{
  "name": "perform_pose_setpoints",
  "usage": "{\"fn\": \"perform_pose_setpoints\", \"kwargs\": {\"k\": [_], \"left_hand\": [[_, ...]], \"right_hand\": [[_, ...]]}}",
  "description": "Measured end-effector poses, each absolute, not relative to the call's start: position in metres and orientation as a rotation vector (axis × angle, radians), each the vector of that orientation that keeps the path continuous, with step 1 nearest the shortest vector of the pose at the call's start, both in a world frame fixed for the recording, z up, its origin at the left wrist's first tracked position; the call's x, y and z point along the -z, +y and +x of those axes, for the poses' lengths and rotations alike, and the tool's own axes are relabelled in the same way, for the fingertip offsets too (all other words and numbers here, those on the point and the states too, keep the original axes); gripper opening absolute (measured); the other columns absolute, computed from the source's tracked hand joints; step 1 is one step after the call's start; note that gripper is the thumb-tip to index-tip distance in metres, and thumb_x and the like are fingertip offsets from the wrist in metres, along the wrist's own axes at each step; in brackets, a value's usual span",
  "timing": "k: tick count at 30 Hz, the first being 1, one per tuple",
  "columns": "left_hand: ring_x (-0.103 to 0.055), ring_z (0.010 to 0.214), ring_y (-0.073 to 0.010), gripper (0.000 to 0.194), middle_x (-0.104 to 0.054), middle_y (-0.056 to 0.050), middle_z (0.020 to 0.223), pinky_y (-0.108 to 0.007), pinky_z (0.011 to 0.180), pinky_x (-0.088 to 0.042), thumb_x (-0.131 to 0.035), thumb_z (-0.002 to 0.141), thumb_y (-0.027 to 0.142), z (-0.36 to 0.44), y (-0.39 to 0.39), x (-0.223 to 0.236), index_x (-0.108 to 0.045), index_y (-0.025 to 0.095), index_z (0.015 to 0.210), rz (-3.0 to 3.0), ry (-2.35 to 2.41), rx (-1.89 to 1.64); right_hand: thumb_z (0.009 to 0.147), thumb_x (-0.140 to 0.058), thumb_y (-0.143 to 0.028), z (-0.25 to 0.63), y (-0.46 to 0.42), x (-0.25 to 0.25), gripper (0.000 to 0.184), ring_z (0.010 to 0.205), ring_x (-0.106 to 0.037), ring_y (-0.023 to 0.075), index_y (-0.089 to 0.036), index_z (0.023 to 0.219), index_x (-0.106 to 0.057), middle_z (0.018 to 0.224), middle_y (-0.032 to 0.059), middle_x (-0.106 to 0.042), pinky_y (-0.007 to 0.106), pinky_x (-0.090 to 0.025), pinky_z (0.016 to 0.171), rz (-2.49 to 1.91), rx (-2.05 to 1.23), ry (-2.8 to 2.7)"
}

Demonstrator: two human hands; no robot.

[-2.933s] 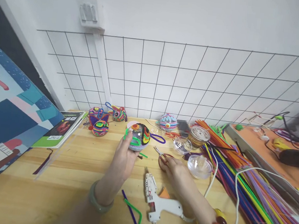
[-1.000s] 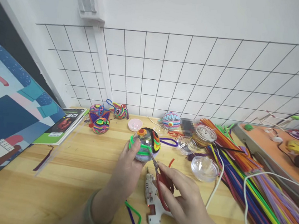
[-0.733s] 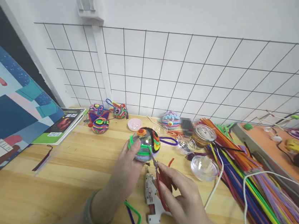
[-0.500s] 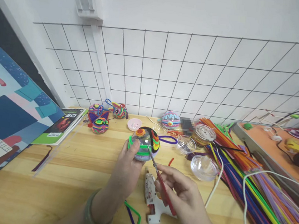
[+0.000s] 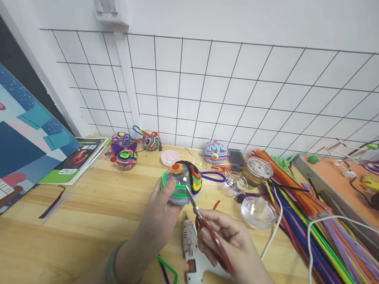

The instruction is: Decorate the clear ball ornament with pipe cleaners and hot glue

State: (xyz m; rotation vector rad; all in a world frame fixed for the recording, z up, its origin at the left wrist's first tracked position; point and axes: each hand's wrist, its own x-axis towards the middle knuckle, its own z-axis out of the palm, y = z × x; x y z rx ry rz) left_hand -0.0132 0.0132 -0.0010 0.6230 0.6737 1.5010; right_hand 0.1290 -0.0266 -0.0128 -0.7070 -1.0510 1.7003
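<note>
Grained wooden table; above its centre, the left hand grips a clear smooth ball banded with fuzzy strips, thumb pressed against its face; red-handled metal scissors, tips at the ball, are pinched between the thumb and fingers of the right hand; compared with the earliest frame, the scissors have left the tabletop

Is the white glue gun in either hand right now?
No, the white glue gun lies on the wooden table.
</note>
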Motion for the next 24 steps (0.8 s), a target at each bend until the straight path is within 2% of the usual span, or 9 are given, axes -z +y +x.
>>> {"fn": "perform_pose_setpoints", "kwargs": {"k": [4,9,15,19,24], "left_hand": [[-0.061,0.106,-0.021,0.038,-0.068,-0.007,0.111,-0.035,0.093,-0.047,-0.066,0.081,0.04,-0.0132,0.0137,0.0008,-0.062,0.022,0.114,0.575,0.627,-1.464],[-0.062,0.103,-0.0219,0.035,-0.068,-0.008,0.107,-0.035,0.091,-0.048,-0.065,0.081,0.037,-0.0135,0.0133,-0.0009,-0.063,0.022,0.113,0.584,0.639,-1.468],[-0.062,0.104,-0.0212,0.038,-0.067,-0.009,0.115,-0.036,0.091,-0.048,-0.064,0.083,0.035,-0.0129,0.0126,-0.0018,-0.061,0.022,0.119,0.531,0.567,-1.466],[-0.061,0.105,-0.0208,0.042,-0.067,-0.008,0.115,-0.036,0.093,-0.047,-0.063,0.084,0.034,-0.0124,0.0134,-0.0012,-0.057,0.022,0.124,0.528,0.529,-1.456],[-0.062,0.103,-0.0199,0.039,-0.068,-0.007,0.112,-0.035,0.091,-0.048,-0.063,0.084,0.034,-0.0119,0.0127,-0.0018,-0.059,0.022,0.121,0.524,0.525,-1.445]], "right_hand": [[0.079,-0.075,-0.031,0.1307,-0.0244,0.0159,0.021,0.036,-0.036,0.0,-0.02,0.097,-0.072,0.052,-0.0085,-0.047,0.012,-0.028,0.036,-0.688,-1.727,-1.058],[0.078,-0.075,-0.035,0.1317,-0.023,0.015,0.025,0.034,-0.033,-0.0002,-0.019,0.097,-0.072,0.053,-0.0068,-0.051,0.015,-0.033,0.038,-0.668,-1.764,-1.056],[0.079,-0.074,-0.037,0.1327,-0.0217,0.0122,0.027,0.034,-0.031,-0.0001,-0.019,0.098,-0.073,0.056,-0.0032,-0.058,0.016,-0.034,0.039,-0.619,-1.805,-1.055],[0.082,-0.072,-0.035,0.1334,-0.0206,0.012,0.022,0.035,-0.028,-0.0003,-0.02,0.097,-0.073,0.05,-0.0068,-0.05,0.015,-0.03,0.04,-0.544,-1.82,-1.068],[0.081,-0.072,-0.038,0.1344,-0.0188,0.0134,0.023,0.035,-0.025,0.0002,-0.018,0.093,-0.073,0.048,-0.008,-0.045,0.015,-0.021,0.037,-0.556,-1.82,-1.073]]}}
